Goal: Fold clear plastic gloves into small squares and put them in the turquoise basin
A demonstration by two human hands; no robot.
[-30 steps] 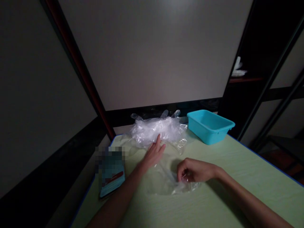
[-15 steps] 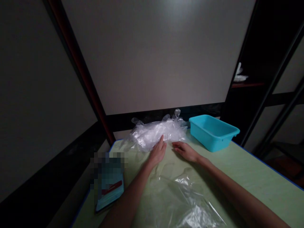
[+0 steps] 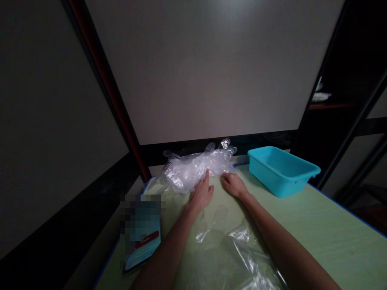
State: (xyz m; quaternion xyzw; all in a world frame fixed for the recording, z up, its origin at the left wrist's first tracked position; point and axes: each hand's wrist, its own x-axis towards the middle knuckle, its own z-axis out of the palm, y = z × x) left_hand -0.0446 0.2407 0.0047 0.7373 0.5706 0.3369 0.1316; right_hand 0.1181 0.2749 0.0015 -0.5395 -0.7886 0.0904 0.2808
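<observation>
a pale green table (image 3: 341, 229) is set against a cabinet panel (image 3: 211, 80). over the last second, the right hand (image 3: 234, 185) has been shifted from the loose clear plastic (image 3: 242, 259) — now unheld at lower centre, partly covered by the forearm — to the near right edge of the glove pile (image 3: 193, 167), mid-frame. its fingers are curled; whether film is pinched cannot be told. the left hand (image 3: 201, 195) is spread loosely, index extended to the pile, nothing seen gripped. a turquoise basin (image 3: 272, 179) is placed at right.

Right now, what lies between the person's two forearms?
Crumpled clear plastic lies there on the green tabletop; the head view shows it, reaching the picture's lower edge.
</observation>
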